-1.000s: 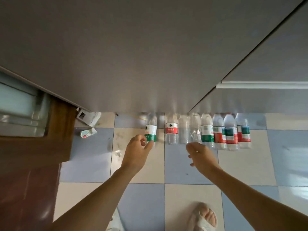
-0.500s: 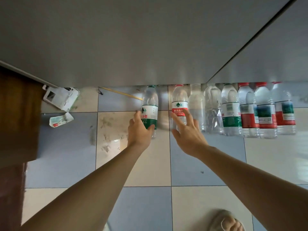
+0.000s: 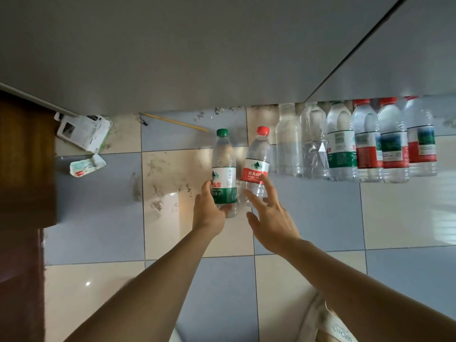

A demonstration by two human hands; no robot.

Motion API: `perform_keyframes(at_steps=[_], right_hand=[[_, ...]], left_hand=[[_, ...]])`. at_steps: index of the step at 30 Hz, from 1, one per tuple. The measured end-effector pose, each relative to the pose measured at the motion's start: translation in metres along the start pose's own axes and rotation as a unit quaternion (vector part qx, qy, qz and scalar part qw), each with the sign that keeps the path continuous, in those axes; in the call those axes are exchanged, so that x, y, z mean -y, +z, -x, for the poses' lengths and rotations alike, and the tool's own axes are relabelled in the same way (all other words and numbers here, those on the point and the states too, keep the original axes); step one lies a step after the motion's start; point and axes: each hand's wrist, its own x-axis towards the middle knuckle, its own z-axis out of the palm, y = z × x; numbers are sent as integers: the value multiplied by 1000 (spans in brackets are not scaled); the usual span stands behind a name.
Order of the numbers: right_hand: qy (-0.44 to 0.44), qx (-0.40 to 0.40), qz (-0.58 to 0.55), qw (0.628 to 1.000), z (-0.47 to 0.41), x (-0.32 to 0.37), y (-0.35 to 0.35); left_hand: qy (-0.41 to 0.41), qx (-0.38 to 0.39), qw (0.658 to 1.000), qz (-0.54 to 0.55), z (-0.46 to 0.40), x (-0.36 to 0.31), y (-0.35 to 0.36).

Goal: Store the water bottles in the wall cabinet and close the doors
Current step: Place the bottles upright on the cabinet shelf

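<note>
Tiled floor at frame centre carries the bottles: left hand (image 3: 209,213) grips the green-capped bottle (image 3: 224,172), right hand (image 3: 270,218) spreads wide against the leaning red-capped bottle (image 3: 255,166), which may topple into the row (image 3: 355,144) at upper right if nudged.

Green-cap, green/white-label bottle (image 3: 224,169); red-cap, red/white-label bottle (image 3: 255,166); blue & cream checkered floor tiles (image 3: 98,218); grey cabinet (image 3: 172,50)

Both end bottles (image 3: 224,166) (green-capped, red-capped) now stand clear of the row (image 3: 355,144).
</note>
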Motion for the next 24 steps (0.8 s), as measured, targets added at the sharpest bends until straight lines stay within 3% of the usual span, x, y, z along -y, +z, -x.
perform_keyframes(at_steps=[7, 14, 19, 24], right_hand=[[37, -55, -43, 997, 11, -4, -7], [130, -128, -123, 976, -57, 10, -47], [201, -89, -81, 972, -83, 18, -45], [192, -95, -185, 959, -90, 14, -31]], left_hand=[[-16, 19, 1000, -16, 14, 15, -4], [48, -32, 998, -25, -32, -24, -12], [81, -39, 996, -22, -51, -31, -1], [66, -38, 997, -2, -53, -30, 0]])
